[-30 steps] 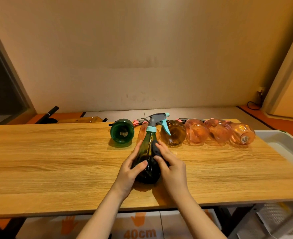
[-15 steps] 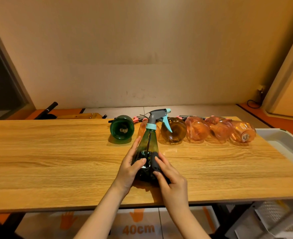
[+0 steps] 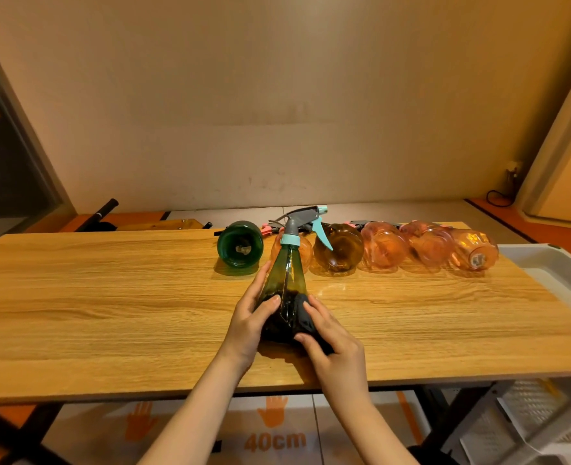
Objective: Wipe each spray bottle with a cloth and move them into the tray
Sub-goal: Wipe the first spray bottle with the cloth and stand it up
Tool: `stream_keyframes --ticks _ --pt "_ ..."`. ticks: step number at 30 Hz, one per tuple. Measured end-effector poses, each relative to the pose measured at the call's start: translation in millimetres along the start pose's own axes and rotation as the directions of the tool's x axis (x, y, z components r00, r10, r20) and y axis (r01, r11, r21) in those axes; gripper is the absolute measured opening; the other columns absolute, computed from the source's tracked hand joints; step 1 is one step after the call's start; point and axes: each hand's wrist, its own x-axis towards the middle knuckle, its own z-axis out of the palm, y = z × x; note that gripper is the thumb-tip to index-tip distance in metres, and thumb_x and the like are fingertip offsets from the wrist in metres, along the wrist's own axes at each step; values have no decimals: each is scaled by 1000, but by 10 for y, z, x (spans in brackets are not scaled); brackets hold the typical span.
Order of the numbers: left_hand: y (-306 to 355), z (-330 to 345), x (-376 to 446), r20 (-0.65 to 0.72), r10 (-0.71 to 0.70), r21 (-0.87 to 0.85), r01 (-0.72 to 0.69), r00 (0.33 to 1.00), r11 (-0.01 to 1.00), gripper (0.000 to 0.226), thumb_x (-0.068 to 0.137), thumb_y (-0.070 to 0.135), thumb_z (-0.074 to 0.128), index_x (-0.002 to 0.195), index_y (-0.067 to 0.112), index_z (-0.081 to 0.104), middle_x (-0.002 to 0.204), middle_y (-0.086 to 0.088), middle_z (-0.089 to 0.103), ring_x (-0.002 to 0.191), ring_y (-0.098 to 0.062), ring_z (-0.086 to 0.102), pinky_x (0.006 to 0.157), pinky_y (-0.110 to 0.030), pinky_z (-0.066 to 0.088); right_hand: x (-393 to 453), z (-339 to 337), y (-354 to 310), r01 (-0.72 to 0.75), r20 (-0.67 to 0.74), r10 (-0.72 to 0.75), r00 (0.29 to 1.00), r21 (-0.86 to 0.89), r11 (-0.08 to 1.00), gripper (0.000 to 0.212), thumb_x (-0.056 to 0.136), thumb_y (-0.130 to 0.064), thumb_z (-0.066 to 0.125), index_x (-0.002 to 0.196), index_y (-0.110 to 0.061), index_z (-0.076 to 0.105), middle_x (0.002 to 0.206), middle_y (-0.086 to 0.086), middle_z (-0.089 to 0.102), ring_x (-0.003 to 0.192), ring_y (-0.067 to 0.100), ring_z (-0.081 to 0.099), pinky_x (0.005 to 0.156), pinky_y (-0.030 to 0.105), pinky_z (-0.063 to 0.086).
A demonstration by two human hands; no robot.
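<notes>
Nearest us, our left hand (image 3: 249,322) curls round the left flank of the green spray bottle (image 3: 286,283), thumb across its front; that grip is clamped on the bottle; our right hand (image 3: 332,342) presses a dark cloth (image 3: 306,318) against the bottle's lower right side, fingers curled over the cloth, so that grip is clamped too. The bottle stands upright on the worktop (image 3: 109,297), its long axis running from the base between our hands up toward 12 o'clock, the grey trigger head (image 3: 302,219) pointing to 3 o'clock. The tray (image 3: 552,266) lies well apart at about 2 o'clock from the bottle, at the worktop's right end; we judge the right hand the nearer one for carrying it there, once the wiping is done. Farther off, at 12 o'clock, a row of unwiped bottles lies on its side: a green one (image 3: 240,248) and several orange ones (image 3: 383,248), bases toward us.
</notes>
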Motion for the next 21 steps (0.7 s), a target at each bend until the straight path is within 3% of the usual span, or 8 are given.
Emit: stream_keyframes --ticks 5,10,14,21 --pt "12 -27 13 43 -71 -76 74 997 994 67 68 30 67 132 37 48 129 3 63 118 -16 60 85 -26 52 -2 1 -11 0 -5 0 1000 16 1000 53 78 -25 62 127 -10 49 128 -9 52 124 -3 43 102 10 31" --pt "29 1 16 97 -97 -7 98 990 995 79 62 39 73 135 44 41 136 3 56 120 -13 57 85 -24 51 65 -10 48 -2 -25 2 1000 6 1000 54 75 -6 66 126 -8 49 126 -8 53 124 -6 42 101 10 32" --pt "46 0 7 102 -92 -24 95 990 995 81 58 33 76 132 44 44 134 2 56 115 -11 60 81 -24 53 245 -22 15 -10 4 10 1000 43 999 49 80 -12 62 127 -11 48 127 -11 51 123 -8 42 100 9 32" --pt "30 -21 1 138 -105 -39 111 985 993 85 59 32 75 137 39 41 136 3 55 120 -13 58 84 -28 53 672 27 -114 -57 12 56 998 141 988 51 87 1 59 127 -26 45 130 -14 48 122 -16 37 100 8 31"
